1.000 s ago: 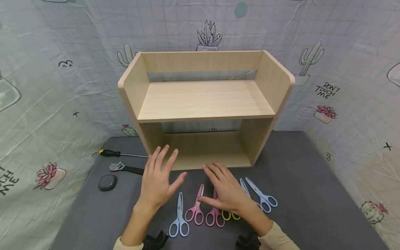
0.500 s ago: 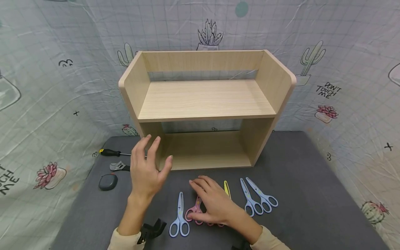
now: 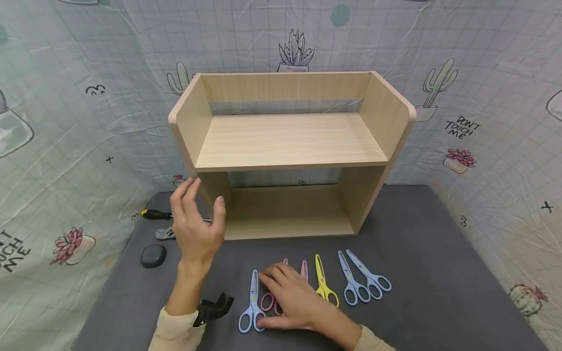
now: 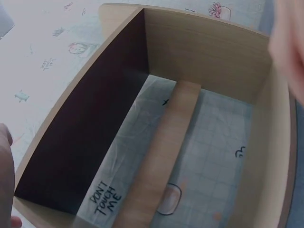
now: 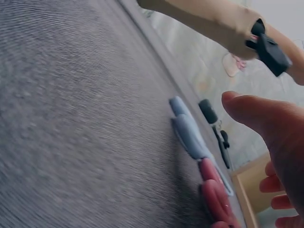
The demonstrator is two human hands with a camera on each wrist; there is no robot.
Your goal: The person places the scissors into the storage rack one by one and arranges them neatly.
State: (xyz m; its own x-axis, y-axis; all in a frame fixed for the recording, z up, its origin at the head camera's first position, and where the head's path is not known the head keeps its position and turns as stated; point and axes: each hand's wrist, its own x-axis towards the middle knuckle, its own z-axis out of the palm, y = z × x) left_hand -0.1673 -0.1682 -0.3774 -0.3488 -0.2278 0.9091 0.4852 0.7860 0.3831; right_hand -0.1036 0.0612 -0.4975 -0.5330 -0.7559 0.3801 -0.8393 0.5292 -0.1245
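Observation:
My right hand (image 3: pixel 294 297) hovers low over two pairs of pink scissors and partly hides them: a handle loop of one pair (image 3: pixel 263 298) and a blade tip of the other (image 3: pixel 304 268) show. Its thumb overlaps a handle of the leftmost light-blue scissors (image 3: pixel 253 292) in the head view. In the right wrist view, the thumb (image 5: pixel 256 114) stands apart from the blue scissors (image 5: pixel 190 135). My left hand (image 3: pixel 197 236) is raised at the shelf's left side, fingers spread and holding nothing. It partly covers an adjustable wrench (image 3: pixel 164 234) and a screwdriver (image 3: pixel 156 214).
Yellow scissors (image 3: pixel 321 275) and two pairs of light-blue scissors, one inner (image 3: pixel 348 273) and one outer (image 3: pixel 363 268), lie to the right. A two-tier wooden shelf (image 3: pixel 290 139) stands behind. At left is a dark rounded object (image 3: pixel 153 256). Patterned cloth (image 3: pixel 483 83) surrounds the table.
My left hand has moved left, off the shelf's front toward its left side. My right hand has moved left and nearer, uncovering the yellow scissors and the right-hand blue ones.

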